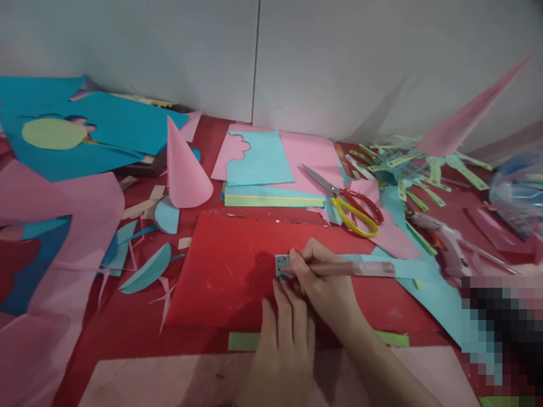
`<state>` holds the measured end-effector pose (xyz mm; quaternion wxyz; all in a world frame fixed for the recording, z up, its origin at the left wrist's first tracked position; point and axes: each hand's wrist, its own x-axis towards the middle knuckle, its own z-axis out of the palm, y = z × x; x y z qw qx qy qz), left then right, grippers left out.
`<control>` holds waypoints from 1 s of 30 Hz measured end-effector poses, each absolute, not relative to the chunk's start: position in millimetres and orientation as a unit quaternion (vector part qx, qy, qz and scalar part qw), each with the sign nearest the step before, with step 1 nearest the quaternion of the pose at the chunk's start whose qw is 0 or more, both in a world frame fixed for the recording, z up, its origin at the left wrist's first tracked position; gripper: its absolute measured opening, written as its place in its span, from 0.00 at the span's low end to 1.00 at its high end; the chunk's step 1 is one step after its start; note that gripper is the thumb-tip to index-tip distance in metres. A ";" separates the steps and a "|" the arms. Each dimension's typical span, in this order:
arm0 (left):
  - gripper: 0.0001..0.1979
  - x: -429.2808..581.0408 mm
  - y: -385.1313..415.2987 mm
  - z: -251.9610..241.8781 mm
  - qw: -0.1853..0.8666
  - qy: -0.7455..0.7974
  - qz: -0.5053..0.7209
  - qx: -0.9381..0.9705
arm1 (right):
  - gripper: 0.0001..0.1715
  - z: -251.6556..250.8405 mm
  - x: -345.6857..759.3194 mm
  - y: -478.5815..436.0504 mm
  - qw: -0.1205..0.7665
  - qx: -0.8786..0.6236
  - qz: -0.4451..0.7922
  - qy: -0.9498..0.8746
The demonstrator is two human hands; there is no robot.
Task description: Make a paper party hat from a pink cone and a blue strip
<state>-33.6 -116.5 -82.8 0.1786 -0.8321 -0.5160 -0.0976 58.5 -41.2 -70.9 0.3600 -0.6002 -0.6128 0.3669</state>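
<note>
Inside the near edge of the red sheet [229, 271], a blue strip [282, 260] is seemingly steadied by the loosely open left hand [286, 328] for the pen [339, 268] pinched in the right hand [328, 288].

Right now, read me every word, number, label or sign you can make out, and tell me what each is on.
Nothing reads clearly enough to quote.
Blue paper strip: small dark handwriting near the tip of the pen, too blurred to read.
Green paper strips around the tilted pink cone: dark marks, too small to read.
</note>
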 end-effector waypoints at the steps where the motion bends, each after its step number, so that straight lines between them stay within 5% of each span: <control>1: 0.16 -33.6 -116.6 -83.1 0.176 -0.518 -0.098 -0.831 | 0.19 -71.4 58.7 -41.3 0.360 -0.601 0.368 -0.612; 30: 0.16 -32.6 -116.6 -82.0 0.172 -0.526 -0.101 -0.827 | 0.19 -70.6 62.4 -41.3 0.379 -0.616 0.370 -0.583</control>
